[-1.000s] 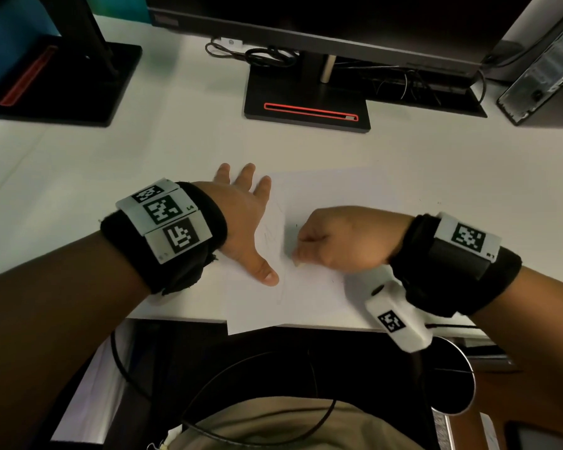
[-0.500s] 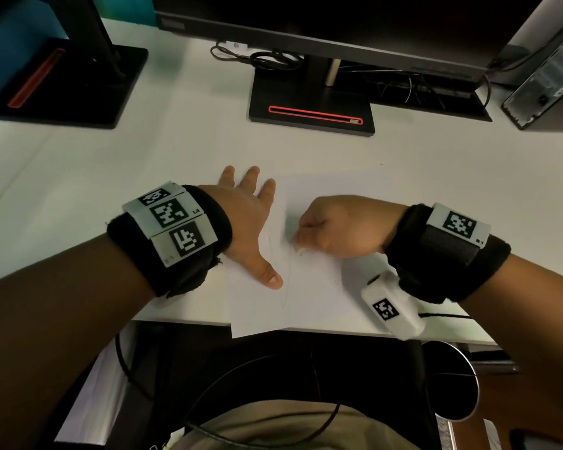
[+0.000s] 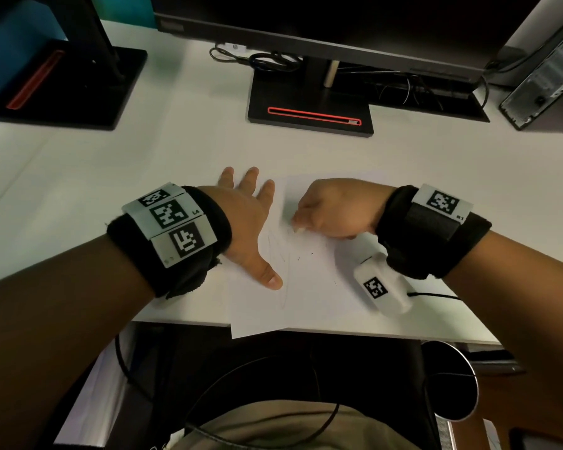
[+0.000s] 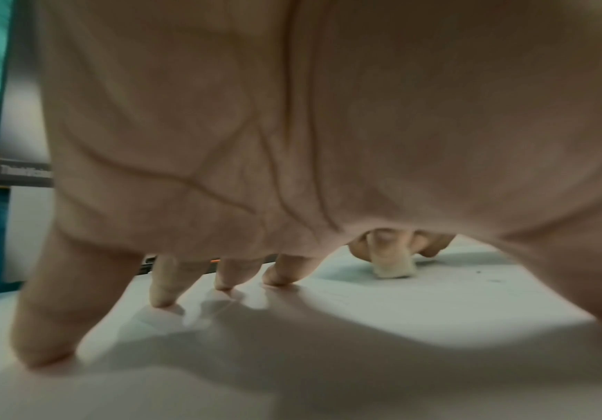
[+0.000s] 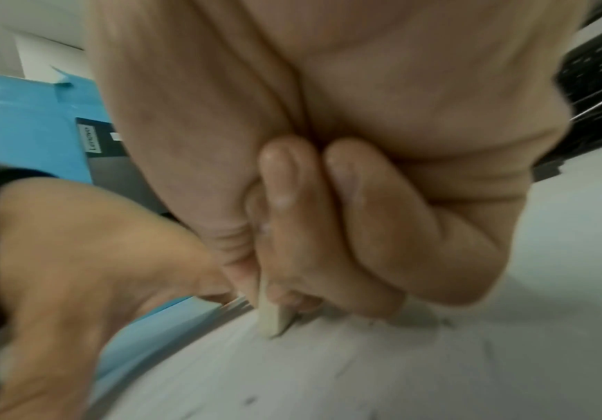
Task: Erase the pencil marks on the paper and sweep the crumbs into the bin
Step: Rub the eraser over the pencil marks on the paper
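A white sheet of paper point(image 3: 319, 287) lies at the desk's near edge, one corner hanging over it. Faint pencil marks point(image 3: 278, 251) run down its middle, and dark eraser crumbs point(image 3: 306, 256) are scattered beside them. My left hand point(image 3: 247, 222) lies flat with spread fingers on the paper's left edge, pinning it down. My right hand point(image 3: 329, 209) pinches a small pale eraser point(image 5: 272, 319), whose tip touches the paper point(image 5: 364, 369). From the left wrist view the eraser point(image 4: 393, 268) shows past my fingers point(image 4: 165, 287). A round bin point(image 3: 449, 381) sits below the desk edge at the right.
A monitor stand point(image 3: 309, 105) with a red stripe is behind the paper, and another stand point(image 3: 56, 86) is at far left. Cables point(image 3: 260, 60) trail behind. A computer case point(image 3: 546, 79) stands at far right. The white desk point(image 3: 111, 177) spreads around the paper.
My right hand with the eraser has slid away from me up the paper. More crumbs lie below it. The left hand has stayed in place.
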Available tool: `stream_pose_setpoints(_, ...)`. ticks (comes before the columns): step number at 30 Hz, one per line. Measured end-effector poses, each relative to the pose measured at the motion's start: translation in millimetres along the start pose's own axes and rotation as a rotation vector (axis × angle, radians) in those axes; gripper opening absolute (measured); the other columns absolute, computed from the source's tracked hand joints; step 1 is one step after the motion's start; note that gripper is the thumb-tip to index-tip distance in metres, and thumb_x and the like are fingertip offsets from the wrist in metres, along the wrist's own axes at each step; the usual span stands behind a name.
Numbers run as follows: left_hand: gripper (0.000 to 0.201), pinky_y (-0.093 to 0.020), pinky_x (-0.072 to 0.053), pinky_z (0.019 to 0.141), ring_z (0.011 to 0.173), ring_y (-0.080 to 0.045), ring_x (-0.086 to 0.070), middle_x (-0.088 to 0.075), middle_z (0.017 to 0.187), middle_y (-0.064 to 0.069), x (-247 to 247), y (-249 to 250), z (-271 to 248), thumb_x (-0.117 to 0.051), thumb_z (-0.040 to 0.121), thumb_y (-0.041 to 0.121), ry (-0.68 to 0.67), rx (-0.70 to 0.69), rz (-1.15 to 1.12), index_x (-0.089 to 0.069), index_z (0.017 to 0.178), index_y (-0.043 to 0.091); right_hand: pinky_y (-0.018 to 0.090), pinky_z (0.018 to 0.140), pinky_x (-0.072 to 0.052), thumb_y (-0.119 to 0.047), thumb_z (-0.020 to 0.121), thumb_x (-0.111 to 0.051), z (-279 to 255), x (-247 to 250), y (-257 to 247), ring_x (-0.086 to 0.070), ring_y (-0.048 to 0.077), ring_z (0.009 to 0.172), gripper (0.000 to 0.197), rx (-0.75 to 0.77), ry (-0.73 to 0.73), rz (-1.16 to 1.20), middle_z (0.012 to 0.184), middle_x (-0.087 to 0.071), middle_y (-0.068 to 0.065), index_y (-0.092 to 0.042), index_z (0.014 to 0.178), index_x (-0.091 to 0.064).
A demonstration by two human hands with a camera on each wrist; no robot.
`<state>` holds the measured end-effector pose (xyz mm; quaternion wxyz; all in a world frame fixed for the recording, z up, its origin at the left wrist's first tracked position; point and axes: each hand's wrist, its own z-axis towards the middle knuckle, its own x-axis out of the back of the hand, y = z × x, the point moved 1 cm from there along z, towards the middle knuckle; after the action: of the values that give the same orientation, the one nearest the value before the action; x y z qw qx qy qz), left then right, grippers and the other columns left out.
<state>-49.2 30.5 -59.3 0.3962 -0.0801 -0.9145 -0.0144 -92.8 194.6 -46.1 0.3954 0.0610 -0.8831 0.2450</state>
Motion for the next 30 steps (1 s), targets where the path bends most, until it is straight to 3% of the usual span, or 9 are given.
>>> stream_pose_setpoints(7,0.158,-0.061,-0.018,0.117,0.145,-0.038,0.027,0.037,0.156,-0.006,0.9,0.7,-0.5,-0.065,0.044,0.091,-0.007,0.000,0.004,0.031,0.150,0.022,0.030,0.058,-0.043,-0.037,0.098,-0.057,4.8,5.1,3.6,-0.039,0.022,0.047,0.040,-0.004,0.031,0.012,0.050,-0.045,0.001,-0.014,0.065,-0.051)
stream_pose_setpoints(11,0.158,-0.061,-0.020,0.116,0.145,-0.038,0.026,0.036,0.157,-0.006,-0.1,0.1,0.8,-0.064,0.045,0.092,0.010,-0.006,0.011,0.030,0.150,0.022,0.028,0.054,-0.042,-0.037,0.101,-0.053,3.0,-8.9,0.7,-0.042,0.023,0.050,0.041,0.040,-0.029,0.013,0.054,-0.046,0.003,-0.013,0.068,-0.052)
stream_pose_setpoints(15,0.158,-0.062,-0.020,0.116,0.146,-0.037,0.025,0.037,0.157,-0.005,0.1,0.0,-3.4,-0.066,0.045,0.091,0.004,-0.008,0.003,0.029,0.151,0.022,0.030,0.056,-0.044,-0.032,0.099,-0.054,4.1,10.2,20.7,-0.042,0.022,0.046,0.039,-0.042,0.128,0.062,0.050,-0.046,0.002,-0.011,0.067,-0.054)
stream_pose_setpoints(18,0.158,-0.062,-0.020,0.116,0.146,-0.036,0.024,0.036,0.157,-0.005,0.4,-0.8,-3.2,-0.065,0.044,0.092,0.022,-0.015,0.017,0.028,0.151,0.023,0.027,0.047,-0.036,-0.027,0.102,-0.057,-13.8,15.0,39.1,-0.039,0.020,0.046,0.036,-0.047,0.263,0.496,0.051,-0.043,-0.001,-0.011,0.069,-0.050)
stream_pose_setpoints(20,0.158,-0.061,-0.022,0.116,0.147,-0.035,0.024,0.036,0.157,-0.004,1.0,-1.4,-3.6,-0.065,0.044,0.092,0.030,-0.007,0.020,0.028,0.151,0.023,0.028,0.048,-0.040,-0.027,0.103,-0.059,-36.4,2.0,38.8,-0.047,0.020,0.045,0.037,-0.033,0.254,0.816,0.054,-0.052,0.002,-0.014,0.070,-0.052)
stream_pose_setpoints(23,0.158,-0.059,-0.022,0.116,0.147,-0.035,0.023,0.034,0.158,-0.003,1.4,1.3,-3.5,-0.066,0.045,0.091,0.033,0.005,0.027,0.027,0.152,0.023,0.029,0.053,-0.057,-0.023,0.104,-0.058,-66.5,-42.5,25.2,-0.069,0.025,0.055,0.030,-0.019,0.028,1.220,0.072,-0.072,0.018,-0.011,0.076,-0.059)
stream_pose_setpoints(26,0.158,-0.059,-0.020,0.116,0.147,-0.036,0.022,0.033,0.158,-0.004,2.5,3.4,-3.1,-0.067,0.045,0.090,0.028,0.010,0.032,0.026,0.152,0.022,0.039,0.079,-0.064,-0.024,0.107,-0.050,-80.1,-80.4,16.2,-0.077,0.036,0.089,0.027,-0.019,-0.232,1.455,0.102,-0.075,0.030,-0.002,0.096,-0.063)
stream_pose_setpoints(28,0.158,-0.059,-0.019,0.117,0.147,-0.036,0.023,0.034,0.158,-0.004,3.6,3.3,-4.1,-0.068,0.045,0.089,0.016,0.013,0.020,0.027,0.152,0.022,0.044,0.087,-0.061,-0.025,0.107,-0.046,-70.9,-76.7,32.1,-0.076,0.039,0.096,0.033,-0.065,-0.139,1.649,0.111,-0.071,0.034,0.005,0.105,-0.062)
stream_pose_setpoints(30,0.159,-0.060,-0.018,0.117,0.146,-0.035,0.023,0.035,0.158,-0.004,4.1,3.6,-4.6,-0.069,0.045,0.089,0.005,0.013,0.012,0.028,0.151,0.023,0.042,0.087,-0.060,-0.025,0.107,-0.046,-58.8,-57.4,61.0,-0.077,0.038,0.090,0.039,-0.079,0.206,1.889,0.112,-0.068,0.035,-0.001,0.082,-0.064)
